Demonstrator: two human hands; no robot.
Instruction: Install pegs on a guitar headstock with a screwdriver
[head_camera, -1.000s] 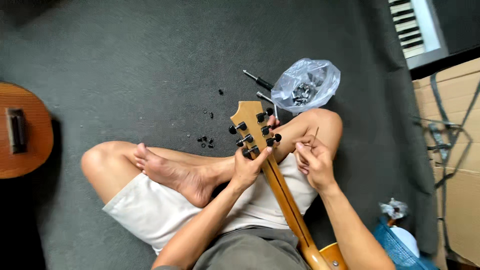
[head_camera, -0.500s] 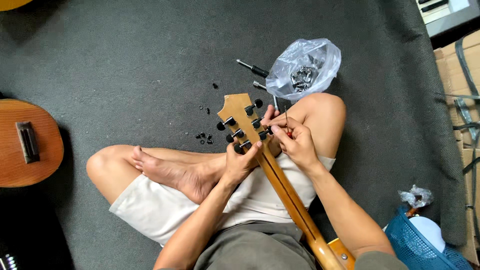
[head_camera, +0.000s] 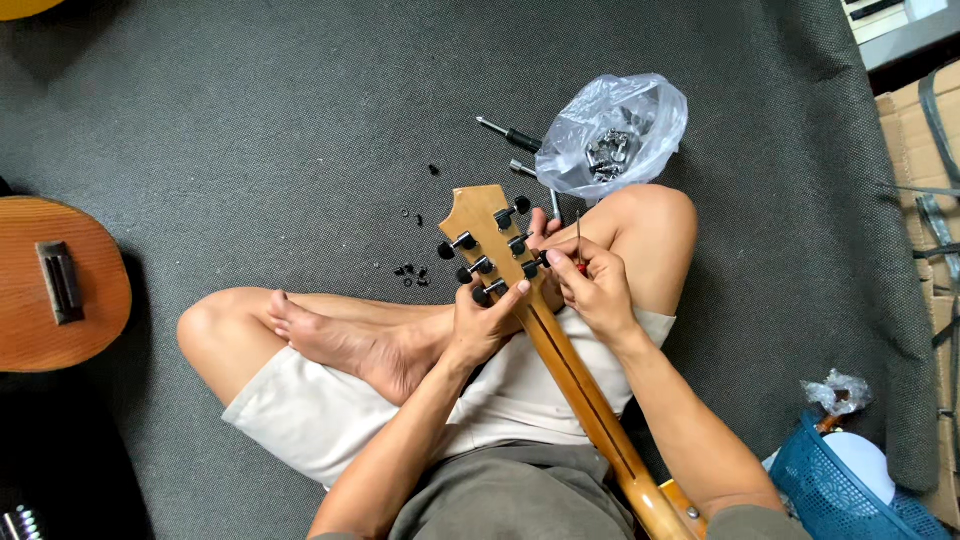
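tan wooden headstock with black tuning pegs — dark grey carpet, blue basket.

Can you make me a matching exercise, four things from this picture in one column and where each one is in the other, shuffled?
Things:
1. clear plastic bag of metal parts
2. blue basket
3. small black parts
4. guitar headstock

Places:
A. bottom right corner, beside the right arm
B. held between the left hand and right hand
C. on the carpet beyond the right knee
D. loose on the carpet left of the headstock

Pairs: 1-C, 2-A, 3-D, 4-B
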